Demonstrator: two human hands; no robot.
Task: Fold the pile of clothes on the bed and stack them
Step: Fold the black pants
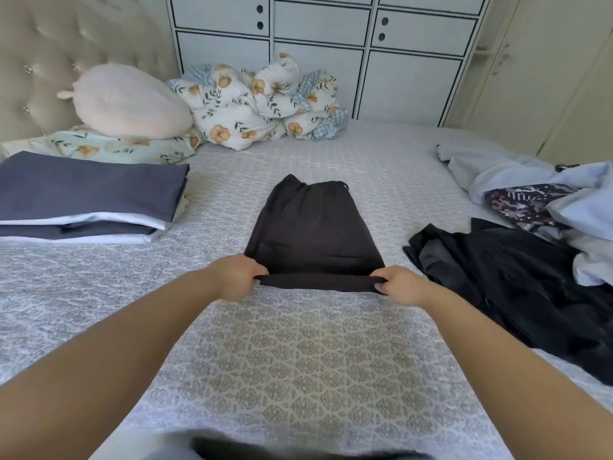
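Dark garment (pixel 315 227): lies flat at centre of bed (pixel 298 360), waistband end away from person. L hand (pixel 237 277) and R hand (pixel 399 284) each pinch one near corner, w/ near edge raised and folded. Folded stack (pixel 89 200) at left; unfolded pile (pixel 530 227) at right, apart from garment.

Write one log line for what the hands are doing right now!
step: folding | left hand: grips near edge of dark garment | right hand: grips same edge | folded stack: left on bed | unfolded pile: right
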